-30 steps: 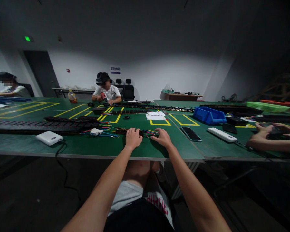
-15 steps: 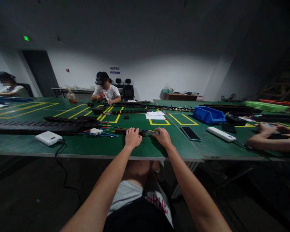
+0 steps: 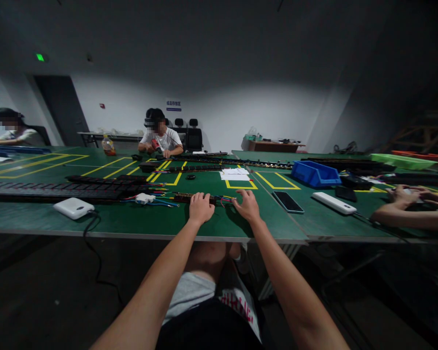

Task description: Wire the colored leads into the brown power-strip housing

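My left hand lies over a narrow dark strip on the green table, its fingers curled across the far side and holding it down. Coloured wires come out of the strip's right end. Beside those wires is my right hand, with thumb and fingers spread apart and nothing visible between them. Left of the strip, more loose wires and a white connector lie by long dark strips. My left hand hides the middle of the strip.
A white power bank with a black cable sits at the left. To the right are a phone, a long white device and a blue bin. Papers lie ahead. Co-workers sit across the table and at the right.
My right hand's fingers have parted from their pinch at the wire ends and opened out. The left hand stays on the strip.
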`<action>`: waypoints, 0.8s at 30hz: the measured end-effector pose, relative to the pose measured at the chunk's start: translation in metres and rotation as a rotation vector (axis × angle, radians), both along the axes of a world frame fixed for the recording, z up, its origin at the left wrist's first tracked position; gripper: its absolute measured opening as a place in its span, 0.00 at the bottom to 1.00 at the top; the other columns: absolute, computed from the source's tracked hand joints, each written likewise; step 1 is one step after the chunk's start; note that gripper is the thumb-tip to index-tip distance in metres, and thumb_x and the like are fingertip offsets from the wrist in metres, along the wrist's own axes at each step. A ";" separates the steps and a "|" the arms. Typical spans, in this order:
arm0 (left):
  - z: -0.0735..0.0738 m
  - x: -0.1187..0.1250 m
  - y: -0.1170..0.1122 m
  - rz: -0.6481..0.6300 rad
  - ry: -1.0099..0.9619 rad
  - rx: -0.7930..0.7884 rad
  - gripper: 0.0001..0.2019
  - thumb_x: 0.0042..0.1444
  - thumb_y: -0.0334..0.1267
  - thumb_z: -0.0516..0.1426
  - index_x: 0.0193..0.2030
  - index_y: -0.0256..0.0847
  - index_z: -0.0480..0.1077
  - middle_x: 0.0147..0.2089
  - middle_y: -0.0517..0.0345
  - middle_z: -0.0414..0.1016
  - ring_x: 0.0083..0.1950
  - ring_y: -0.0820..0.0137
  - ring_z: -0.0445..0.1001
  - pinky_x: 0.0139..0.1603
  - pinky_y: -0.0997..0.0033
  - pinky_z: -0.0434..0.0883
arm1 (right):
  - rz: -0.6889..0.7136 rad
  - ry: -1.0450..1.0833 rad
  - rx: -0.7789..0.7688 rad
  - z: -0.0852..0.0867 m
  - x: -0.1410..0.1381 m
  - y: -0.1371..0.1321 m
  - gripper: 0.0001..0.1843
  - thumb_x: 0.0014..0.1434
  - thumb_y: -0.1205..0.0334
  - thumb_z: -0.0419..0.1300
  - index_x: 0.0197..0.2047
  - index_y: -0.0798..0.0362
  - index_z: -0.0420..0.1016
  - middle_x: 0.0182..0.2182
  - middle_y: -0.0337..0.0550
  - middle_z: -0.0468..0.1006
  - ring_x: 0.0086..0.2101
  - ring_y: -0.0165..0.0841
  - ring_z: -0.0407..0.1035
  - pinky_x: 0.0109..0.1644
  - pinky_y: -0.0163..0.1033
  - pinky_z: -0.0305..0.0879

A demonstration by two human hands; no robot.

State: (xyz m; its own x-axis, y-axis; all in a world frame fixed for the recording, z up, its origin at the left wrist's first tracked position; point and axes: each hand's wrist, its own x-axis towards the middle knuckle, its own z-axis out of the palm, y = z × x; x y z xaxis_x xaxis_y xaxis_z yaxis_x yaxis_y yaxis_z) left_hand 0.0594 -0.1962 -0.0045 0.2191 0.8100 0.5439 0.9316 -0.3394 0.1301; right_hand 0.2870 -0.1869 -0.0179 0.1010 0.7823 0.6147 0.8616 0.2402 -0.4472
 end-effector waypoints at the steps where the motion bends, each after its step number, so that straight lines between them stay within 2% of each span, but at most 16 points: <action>1: 0.000 0.000 0.000 -0.001 0.000 0.002 0.20 0.62 0.38 0.54 0.59 0.38 0.72 0.59 0.42 0.74 0.65 0.53 0.66 0.70 0.53 0.60 | -0.016 -0.005 -0.008 0.001 -0.001 -0.001 0.19 0.65 0.52 0.59 0.55 0.49 0.78 0.49 0.50 0.74 0.48 0.42 0.70 0.51 0.43 0.67; 3: -0.001 0.000 0.001 -0.002 0.000 0.005 0.20 0.62 0.38 0.54 0.60 0.38 0.72 0.59 0.42 0.74 0.65 0.53 0.66 0.70 0.53 0.60 | -0.045 -0.037 -0.065 0.003 -0.002 -0.002 0.16 0.68 0.54 0.54 0.46 0.49 0.83 0.45 0.51 0.76 0.47 0.42 0.69 0.52 0.43 0.66; 5: -0.002 0.000 0.002 0.000 -0.001 0.008 0.20 0.62 0.38 0.54 0.60 0.38 0.72 0.59 0.42 0.74 0.65 0.53 0.66 0.70 0.52 0.59 | -0.061 -0.070 -0.125 0.005 -0.004 -0.002 0.17 0.68 0.55 0.54 0.39 0.50 0.84 0.43 0.51 0.77 0.46 0.42 0.69 0.52 0.43 0.65; 10: -0.002 0.000 0.002 0.003 0.004 0.008 0.20 0.62 0.38 0.54 0.60 0.38 0.72 0.59 0.42 0.74 0.65 0.53 0.66 0.70 0.53 0.60 | -0.095 -0.028 -0.067 0.007 -0.004 -0.004 0.18 0.69 0.54 0.53 0.45 0.50 0.84 0.46 0.51 0.77 0.47 0.41 0.69 0.51 0.41 0.64; 14: -0.001 0.000 0.001 0.011 0.005 0.006 0.19 0.62 0.38 0.55 0.59 0.39 0.72 0.59 0.43 0.74 0.65 0.54 0.66 0.69 0.53 0.60 | -0.099 -0.087 -0.183 0.009 -0.004 -0.006 0.19 0.70 0.52 0.54 0.44 0.50 0.85 0.45 0.50 0.78 0.46 0.40 0.69 0.50 0.39 0.63; 17: -0.001 0.000 0.001 0.011 0.000 0.006 0.19 0.62 0.38 0.55 0.58 0.39 0.72 0.58 0.44 0.74 0.64 0.54 0.66 0.69 0.54 0.60 | -0.160 -0.065 -0.143 0.010 -0.005 -0.008 0.20 0.71 0.53 0.51 0.50 0.50 0.83 0.47 0.50 0.77 0.47 0.39 0.69 0.50 0.39 0.63; 22: -0.001 0.000 0.001 0.003 -0.003 0.006 0.19 0.62 0.38 0.55 0.58 0.38 0.72 0.58 0.43 0.74 0.65 0.53 0.66 0.69 0.53 0.60 | -0.154 -0.065 -0.242 0.014 -0.005 -0.010 0.30 0.74 0.49 0.43 0.42 0.51 0.86 0.44 0.53 0.77 0.46 0.41 0.69 0.51 0.42 0.62; 24: -0.001 0.000 0.001 0.001 -0.004 0.007 0.19 0.62 0.38 0.55 0.59 0.38 0.72 0.58 0.42 0.75 0.65 0.53 0.67 0.69 0.53 0.60 | -0.173 -0.033 -0.187 0.014 -0.004 -0.009 0.32 0.75 0.49 0.41 0.42 0.51 0.86 0.44 0.52 0.77 0.46 0.41 0.69 0.51 0.42 0.62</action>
State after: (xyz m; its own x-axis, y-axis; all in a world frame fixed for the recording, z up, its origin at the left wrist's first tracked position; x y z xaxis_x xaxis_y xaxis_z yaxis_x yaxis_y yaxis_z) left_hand 0.0592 -0.1948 -0.0057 0.2161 0.8067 0.5500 0.9315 -0.3392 0.1314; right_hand 0.2828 -0.1963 -0.0035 0.2250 0.8556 0.4663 0.8977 0.0041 -0.4407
